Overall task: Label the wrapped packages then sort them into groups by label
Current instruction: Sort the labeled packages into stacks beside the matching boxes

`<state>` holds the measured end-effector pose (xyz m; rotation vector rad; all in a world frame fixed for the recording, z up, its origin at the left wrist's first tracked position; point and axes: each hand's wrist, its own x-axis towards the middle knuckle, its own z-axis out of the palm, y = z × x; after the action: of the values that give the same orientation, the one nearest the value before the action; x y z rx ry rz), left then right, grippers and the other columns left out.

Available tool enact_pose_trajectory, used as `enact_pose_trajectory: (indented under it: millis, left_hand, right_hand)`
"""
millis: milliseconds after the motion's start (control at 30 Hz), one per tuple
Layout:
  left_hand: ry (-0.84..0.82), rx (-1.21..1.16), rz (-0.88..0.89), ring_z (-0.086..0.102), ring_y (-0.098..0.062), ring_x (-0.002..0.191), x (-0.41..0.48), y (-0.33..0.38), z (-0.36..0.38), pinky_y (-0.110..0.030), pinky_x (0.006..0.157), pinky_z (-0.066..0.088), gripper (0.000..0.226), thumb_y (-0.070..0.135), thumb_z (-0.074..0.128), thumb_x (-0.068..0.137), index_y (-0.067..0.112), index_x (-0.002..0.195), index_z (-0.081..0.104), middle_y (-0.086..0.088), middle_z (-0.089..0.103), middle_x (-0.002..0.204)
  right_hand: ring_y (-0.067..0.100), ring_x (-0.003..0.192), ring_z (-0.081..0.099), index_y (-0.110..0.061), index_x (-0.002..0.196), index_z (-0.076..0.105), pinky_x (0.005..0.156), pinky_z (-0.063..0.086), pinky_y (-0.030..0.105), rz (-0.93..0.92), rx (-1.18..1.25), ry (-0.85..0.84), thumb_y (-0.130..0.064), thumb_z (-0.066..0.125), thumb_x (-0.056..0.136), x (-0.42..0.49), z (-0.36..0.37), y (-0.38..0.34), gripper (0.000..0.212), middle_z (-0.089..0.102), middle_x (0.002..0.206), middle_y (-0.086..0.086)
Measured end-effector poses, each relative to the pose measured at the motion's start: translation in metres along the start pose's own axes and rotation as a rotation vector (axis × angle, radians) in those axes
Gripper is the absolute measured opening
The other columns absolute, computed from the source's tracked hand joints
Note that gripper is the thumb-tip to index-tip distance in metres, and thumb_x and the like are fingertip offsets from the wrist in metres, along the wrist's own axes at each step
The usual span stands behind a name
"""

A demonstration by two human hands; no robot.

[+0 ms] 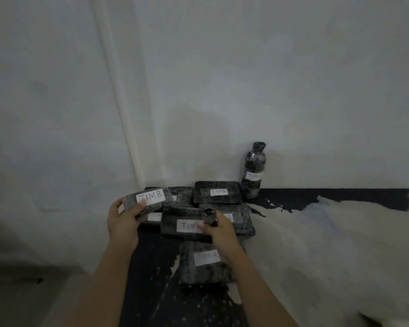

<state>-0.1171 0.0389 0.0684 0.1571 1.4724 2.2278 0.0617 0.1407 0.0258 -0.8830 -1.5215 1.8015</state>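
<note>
Closest to us, a wrapped package (208, 270) lies flat on the dark, pale-splashed surface (149, 267), its white label too blurred for us to read. Just beyond it we see the right hand (219, 228), fingers curled round the right end of a long package (180, 226) and thumb pressed on its white label, where we read TIM before the thumb covers the rest. This long package lies across the top of the pile. To its left, the left hand (123, 220) grips a smaller package (149, 199) by its near left corner, thumb on the edge of a label marked TIMB, and holds it tilted up over the pile. Beneath the hands we make out a low package (151, 218) on the left and a wide package (244, 223) on the right, both partly covered. Behind them a flat package (217, 192) with a small label lies near the wall (222, 90), and a half-hidden package (183, 195) sits just left of it. Farthest back, a wrapped bottle (253, 171) stands upright against the wall, just right of the flat package, its label beginning TIM
</note>
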Motion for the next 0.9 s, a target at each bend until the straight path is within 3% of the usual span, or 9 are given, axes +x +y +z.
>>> enact_pose_trajectory:
  millis: [133, 267, 367, 467, 633, 733, 800, 833, 900]
  left_hand:
    - [-0.031, -0.002, -0.051, 0.062, -0.024, 0.09, -0.031, -0.019, 0.032, -0.031, 0.073, 0.056, 0.036, -0.005, 0.066, 0.08, 0.011, 0.107, 0.049, -0.01, 0.058, 0.105]
    - [-0.127, 0.017, -0.117, 0.063, -0.019, 0.085, -0.066, -0.048, 0.061, -0.027, 0.06, 0.059, 0.028, -0.005, 0.067, 0.079, 0.018, 0.089, 0.053, -0.006, 0.062, 0.095]
    - [-0.172, 0.042, -0.177, 0.063, -0.024, 0.094, -0.093, -0.072, 0.084, -0.031, 0.071, 0.059, 0.041, -0.005, 0.067, 0.079, 0.011, 0.114, 0.051, -0.01, 0.06, 0.108]
    - [-0.187, 0.057, -0.192, 0.062, -0.025, 0.097, -0.117, -0.092, 0.11, -0.031, 0.074, 0.056, 0.045, -0.006, 0.067, 0.079, 0.011, 0.117, 0.049, -0.011, 0.058, 0.114]
    - [-0.164, 0.096, -0.219, 0.06, -0.025, 0.098, -0.166, -0.131, 0.161, -0.031, 0.074, 0.053, 0.051, -0.006, 0.067, 0.079, 0.008, 0.124, 0.047, -0.012, 0.054, 0.121]
    - [-0.172, 0.12, -0.262, 0.06, -0.028, 0.103, -0.195, -0.152, 0.188, -0.031, 0.077, 0.052, 0.058, -0.005, 0.069, 0.077, 0.009, 0.128, 0.045, -0.015, 0.056, 0.122]
    - [-0.197, 0.146, -0.271, 0.061, -0.027, 0.101, -0.214, -0.165, 0.206, -0.032, 0.078, 0.052, 0.055, -0.004, 0.069, 0.077, 0.009, 0.126, 0.046, -0.016, 0.058, 0.121]
    - [-0.208, 0.151, -0.273, 0.062, -0.025, 0.097, -0.222, -0.171, 0.213, -0.031, 0.076, 0.052, 0.052, -0.004, 0.069, 0.078, 0.009, 0.123, 0.046, -0.016, 0.059, 0.12]
    - [-0.224, 0.157, -0.293, 0.063, -0.023, 0.093, -0.237, -0.182, 0.224, -0.029, 0.073, 0.053, 0.047, -0.003, 0.069, 0.078, 0.01, 0.118, 0.047, -0.016, 0.059, 0.119]
  right_hand:
    - [0.027, 0.099, 0.067, -0.01, 0.101, 0.065, 0.087, 0.056, 0.04, 0.03, 0.099, 0.196, -0.007, 0.063, 0.087, -0.021, -0.057, 0.0, 0.015, 0.071, 0.103, 0.009]
    - [0.029, 0.093, 0.068, -0.01, 0.099, 0.063, 0.083, 0.056, 0.042, -0.029, 0.185, 0.452, 0.0, 0.063, 0.085, -0.044, -0.125, -0.001, 0.017, 0.07, 0.101, 0.014]
    - [0.028, 0.088, 0.066, -0.01, 0.095, 0.059, 0.082, 0.056, 0.043, -0.002, 0.121, 0.654, -0.001, 0.065, 0.085, -0.058, -0.183, -0.004, 0.015, 0.067, 0.098, 0.015]
    - [0.02, 0.075, 0.063, -0.005, 0.101, 0.057, 0.068, 0.055, 0.033, 0.032, 0.033, 0.744, -0.001, 0.064, 0.085, -0.068, -0.241, -0.006, 0.018, 0.064, 0.098, 0.014]
    - [0.032, 0.089, 0.061, 0.003, 0.118, 0.054, 0.084, 0.054, 0.046, 0.235, -0.242, 0.656, -0.004, 0.061, 0.089, -0.086, -0.324, -0.003, 0.03, 0.061, 0.105, 0.019]
    - [0.028, 0.084, 0.054, -0.002, 0.098, 0.058, 0.079, 0.05, 0.041, 0.328, -0.474, 0.512, -0.006, 0.06, 0.09, -0.097, -0.35, 0.005, 0.009, 0.056, 0.089, 0.011]
    - [0.024, 0.076, 0.052, -0.01, 0.077, 0.053, 0.071, 0.045, 0.037, 0.359, -0.647, 0.449, -0.012, 0.06, 0.09, -0.1, -0.363, 0.011, 0.016, 0.051, 0.073, 0.005]
    - [0.022, 0.074, 0.052, -0.011, 0.077, 0.053, 0.072, 0.045, 0.035, 0.381, -0.747, 0.405, -0.016, 0.06, 0.091, -0.1, -0.368, 0.011, 0.017, 0.052, 0.072, 0.004]
    - [0.026, 0.095, 0.058, -0.006, 0.101, 0.059, 0.088, 0.045, 0.034, 0.404, -0.971, 0.349, -0.025, 0.056, 0.093, -0.101, -0.372, 0.012, 0.021, 0.061, 0.099, 0.011]
